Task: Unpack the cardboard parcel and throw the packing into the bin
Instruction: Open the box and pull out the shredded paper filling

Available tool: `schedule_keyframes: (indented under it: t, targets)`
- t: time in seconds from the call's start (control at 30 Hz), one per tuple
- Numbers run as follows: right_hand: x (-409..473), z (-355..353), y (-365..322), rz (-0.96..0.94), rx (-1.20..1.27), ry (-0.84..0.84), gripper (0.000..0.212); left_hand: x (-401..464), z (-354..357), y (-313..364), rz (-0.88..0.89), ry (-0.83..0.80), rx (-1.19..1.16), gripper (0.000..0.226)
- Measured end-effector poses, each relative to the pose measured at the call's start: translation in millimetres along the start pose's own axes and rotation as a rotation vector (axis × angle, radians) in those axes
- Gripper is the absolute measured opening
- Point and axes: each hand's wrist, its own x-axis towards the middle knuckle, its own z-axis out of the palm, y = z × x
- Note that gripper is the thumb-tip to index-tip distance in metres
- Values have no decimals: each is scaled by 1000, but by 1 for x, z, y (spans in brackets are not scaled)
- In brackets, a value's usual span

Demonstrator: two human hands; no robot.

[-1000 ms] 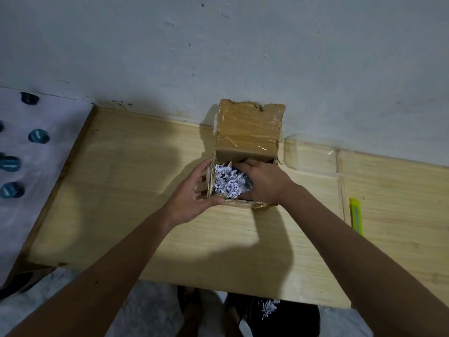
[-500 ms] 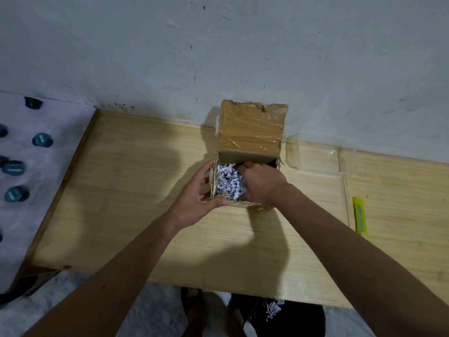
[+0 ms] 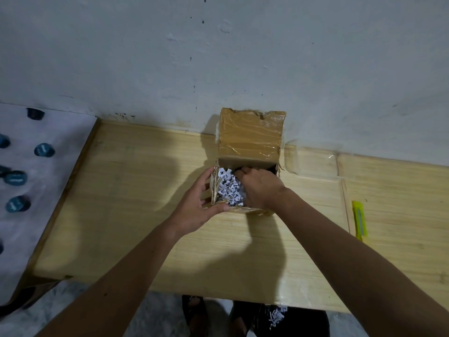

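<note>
A: where's the parcel (image 3: 245, 188)?
B: on counter (image 3: 136, 215), far edge by wall, lid flap up.
A: hands?
B: L hand (image 3: 198, 206) grip clamped on near-left box corner. R hand (image 3: 260, 188) inside, fingers curled into shredded paper (image 3: 229, 190).
A: bin (image 3: 291, 322)?
B: under near counter edge, some shreds in it. Yellow cutter (image 3: 359, 220) far right.

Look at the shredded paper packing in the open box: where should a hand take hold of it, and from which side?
Take the shredded paper from straight above, through the cardboard box's open top, since the walls and the raised flap block every other side. It is a loose heap, so probably a full-hand grip on a clump. The right hand is already reaching in; the left hand holds the box's near-left corner.
</note>
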Motion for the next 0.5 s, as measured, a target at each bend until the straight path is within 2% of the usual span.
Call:
schedule_keyframes:
  t: [0.1,0.3,0.4,0.5]
  targets:
    - [0,0,4,-9,-1,11,46,0,-1,1,0,0,7,104]
    - [-9,-21,14,-51,45,11,84,2,-4,-1,-5,-2,12,104]
    - [-17,-32,18,-48,93,35,86,2,-2,1,-7,9,12,103]
    - [-29,-47,23,-60,152,82,78,2,1,3,0,34,13,99]
